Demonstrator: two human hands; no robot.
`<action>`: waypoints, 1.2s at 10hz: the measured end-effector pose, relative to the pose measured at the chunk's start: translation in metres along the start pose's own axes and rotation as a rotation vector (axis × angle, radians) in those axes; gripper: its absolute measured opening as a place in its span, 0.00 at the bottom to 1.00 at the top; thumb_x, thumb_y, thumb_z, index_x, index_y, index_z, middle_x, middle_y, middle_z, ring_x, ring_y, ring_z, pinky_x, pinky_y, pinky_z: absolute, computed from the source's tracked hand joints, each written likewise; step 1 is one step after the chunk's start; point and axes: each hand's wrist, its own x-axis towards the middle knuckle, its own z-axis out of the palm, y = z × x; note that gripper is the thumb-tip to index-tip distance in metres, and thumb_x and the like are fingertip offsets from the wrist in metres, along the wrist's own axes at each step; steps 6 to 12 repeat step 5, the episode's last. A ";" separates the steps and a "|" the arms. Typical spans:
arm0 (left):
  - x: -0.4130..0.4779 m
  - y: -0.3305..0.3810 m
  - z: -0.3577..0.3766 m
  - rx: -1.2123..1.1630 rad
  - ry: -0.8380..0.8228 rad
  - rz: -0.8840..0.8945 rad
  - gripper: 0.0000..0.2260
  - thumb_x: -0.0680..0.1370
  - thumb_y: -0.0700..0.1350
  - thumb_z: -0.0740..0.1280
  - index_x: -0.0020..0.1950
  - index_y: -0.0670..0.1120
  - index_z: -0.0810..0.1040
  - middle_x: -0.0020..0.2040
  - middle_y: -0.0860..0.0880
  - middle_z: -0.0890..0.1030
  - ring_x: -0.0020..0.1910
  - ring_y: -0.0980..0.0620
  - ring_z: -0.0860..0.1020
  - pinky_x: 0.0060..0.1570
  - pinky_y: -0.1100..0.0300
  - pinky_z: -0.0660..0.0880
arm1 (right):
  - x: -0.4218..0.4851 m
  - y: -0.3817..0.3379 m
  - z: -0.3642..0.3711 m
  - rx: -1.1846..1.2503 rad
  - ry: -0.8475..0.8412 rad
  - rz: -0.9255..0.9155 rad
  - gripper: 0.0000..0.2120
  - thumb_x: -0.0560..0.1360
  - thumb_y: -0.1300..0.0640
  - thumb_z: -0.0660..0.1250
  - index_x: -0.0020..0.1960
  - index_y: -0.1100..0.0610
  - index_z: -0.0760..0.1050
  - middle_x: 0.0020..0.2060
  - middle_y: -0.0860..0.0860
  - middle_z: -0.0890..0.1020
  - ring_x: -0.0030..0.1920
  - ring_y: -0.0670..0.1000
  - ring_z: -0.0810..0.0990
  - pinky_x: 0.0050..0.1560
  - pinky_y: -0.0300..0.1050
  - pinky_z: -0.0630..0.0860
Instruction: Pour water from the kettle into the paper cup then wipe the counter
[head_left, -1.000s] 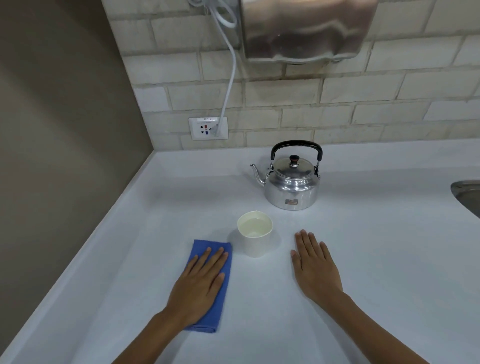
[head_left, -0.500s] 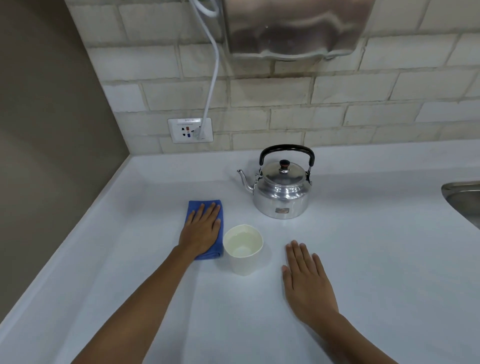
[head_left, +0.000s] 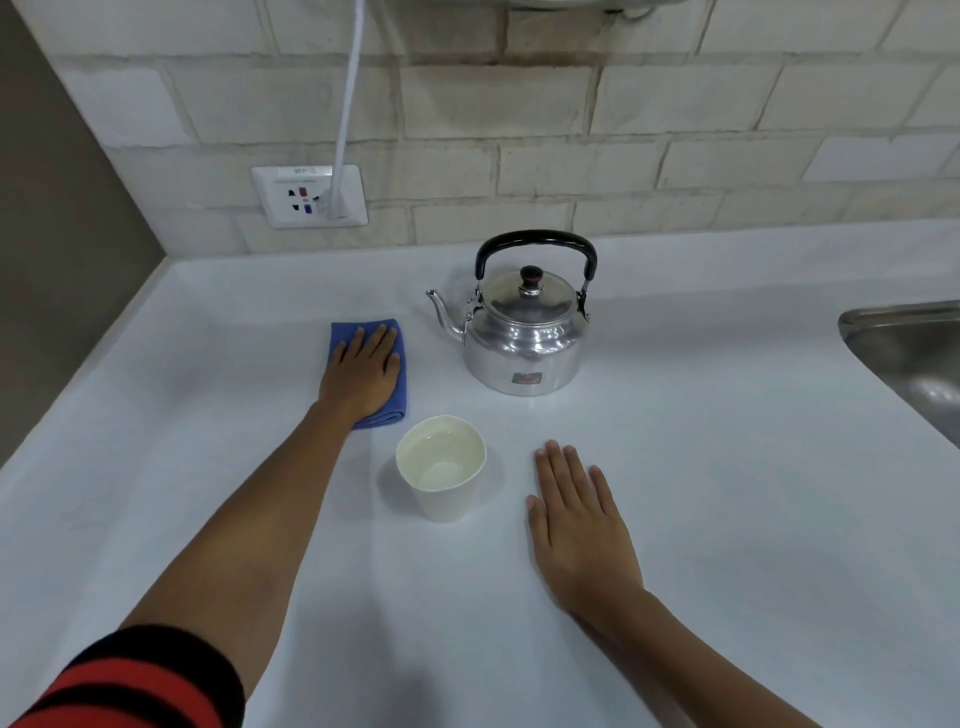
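Observation:
A silver kettle (head_left: 524, 332) with a black handle stands upright on the white counter (head_left: 727, 493), spout pointing left. In front of it is a white paper cup (head_left: 442, 473) with water inside. My left hand (head_left: 361, 371) lies flat, fingers spread, pressing a folded blue cloth (head_left: 399, 387) against the counter, left of the kettle and behind the cup. My right hand (head_left: 576, 525) rests palm down on the counter just right of the cup, holding nothing.
A steel sink (head_left: 914, 358) cuts into the counter at the right edge. On the tiled back wall sits a socket (head_left: 309, 196) with a white cable (head_left: 349, 104) plugged in. A brown side wall (head_left: 62, 249) bounds the counter at the left.
My left hand has pushed the blue cloth away from me, from beside the cup's left to behind it near the kettle's spout. The right hand has stayed flat beside the cup.

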 end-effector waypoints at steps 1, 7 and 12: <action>0.006 -0.003 0.000 0.002 -0.004 0.012 0.23 0.83 0.50 0.46 0.77 0.47 0.47 0.78 0.49 0.49 0.76 0.46 0.48 0.74 0.48 0.46 | 0.000 0.000 0.000 0.002 0.000 -0.004 0.25 0.80 0.50 0.42 0.74 0.55 0.37 0.76 0.49 0.43 0.75 0.48 0.38 0.74 0.46 0.35; -0.024 0.000 -0.025 -0.071 0.008 0.002 0.25 0.82 0.52 0.48 0.76 0.44 0.45 0.78 0.44 0.47 0.77 0.46 0.47 0.74 0.48 0.47 | 0.000 0.000 -0.002 0.009 -0.029 0.005 0.26 0.80 0.50 0.41 0.74 0.55 0.37 0.76 0.49 0.42 0.75 0.48 0.38 0.74 0.46 0.35; -0.024 0.000 -0.025 -0.071 0.008 0.002 0.25 0.82 0.52 0.48 0.76 0.44 0.45 0.78 0.44 0.47 0.77 0.46 0.47 0.74 0.48 0.47 | 0.000 0.000 -0.002 0.009 -0.029 0.005 0.26 0.80 0.50 0.41 0.74 0.55 0.37 0.76 0.49 0.42 0.75 0.48 0.38 0.74 0.46 0.35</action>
